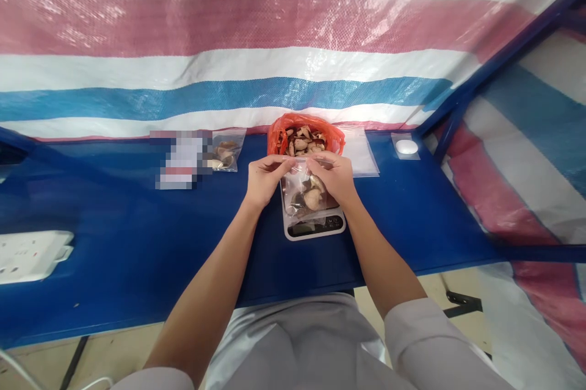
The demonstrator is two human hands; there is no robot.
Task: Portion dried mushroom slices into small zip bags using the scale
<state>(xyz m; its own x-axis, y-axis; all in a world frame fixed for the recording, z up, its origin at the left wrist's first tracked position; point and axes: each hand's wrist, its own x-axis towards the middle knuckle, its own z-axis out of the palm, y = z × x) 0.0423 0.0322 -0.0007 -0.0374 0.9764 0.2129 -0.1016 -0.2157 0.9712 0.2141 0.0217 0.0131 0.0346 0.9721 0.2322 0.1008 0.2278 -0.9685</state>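
Observation:
Both hands pinch the top edge of a clear plastic bag point(303, 195) with several dried slices inside, tan and dark, perhaps mushroom. My left hand point(265, 179) grips the edge's left part, and my right hand point(337, 176) grips the right part, thumbs close together. The bag hangs over a white digital kitchen scale point(289, 232); whether it rests on the scale I cannot tell. Just behind the hands stands an open red plastic bag point(336, 137) full of similar brown and cream dried pieces point(304, 141).
On the blue table point(196, 243), a filled clear bag point(227, 149) lies left, beside a blurred-out item point(183, 161). Flat clear bags point(361, 155) lie right of the red bag. Farther right is a small bag with a white round thing point(406, 147). A power strip point(34, 256) sits at left.

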